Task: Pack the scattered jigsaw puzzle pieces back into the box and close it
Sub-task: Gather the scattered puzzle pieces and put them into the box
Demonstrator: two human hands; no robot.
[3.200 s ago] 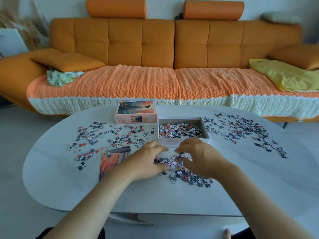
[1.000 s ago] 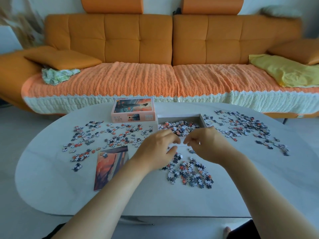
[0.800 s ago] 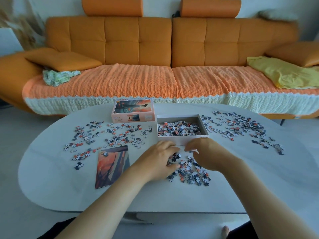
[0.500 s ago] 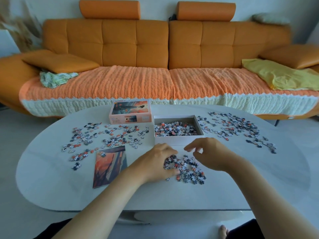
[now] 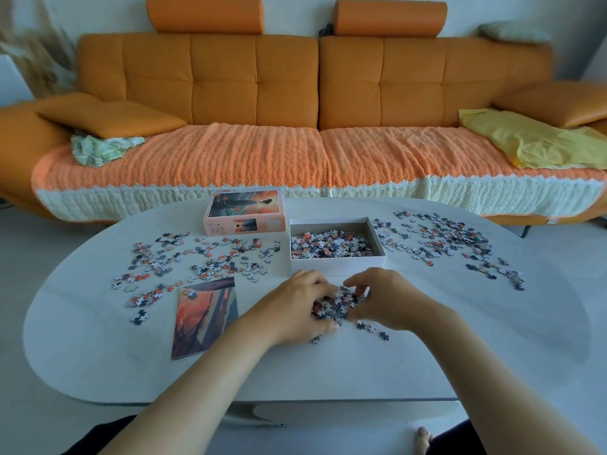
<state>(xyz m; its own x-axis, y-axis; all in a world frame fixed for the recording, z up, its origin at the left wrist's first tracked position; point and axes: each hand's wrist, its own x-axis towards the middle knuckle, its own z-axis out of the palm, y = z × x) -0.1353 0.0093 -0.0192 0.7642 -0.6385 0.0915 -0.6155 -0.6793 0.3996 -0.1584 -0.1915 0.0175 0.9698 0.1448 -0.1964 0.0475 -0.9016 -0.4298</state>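
Puzzle pieces (image 5: pixel 338 305) seemingly half-hidden between hands (image 5: pixel 294 310)

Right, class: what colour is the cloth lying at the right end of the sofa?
The cloth is plain yellow, seen best in the head view.

The gathered pile (image 5: pixel 340 302) is partly covered by the left hand (image 5: pixel 292 310) at its 9 o'clock and the right hand (image 5: pixel 391 303) at 3 o'clock. Print on the box lid (image 5: pixel 244 213) is too small to read; the sofa (image 5: pixel 256 80) runs off both side edges.
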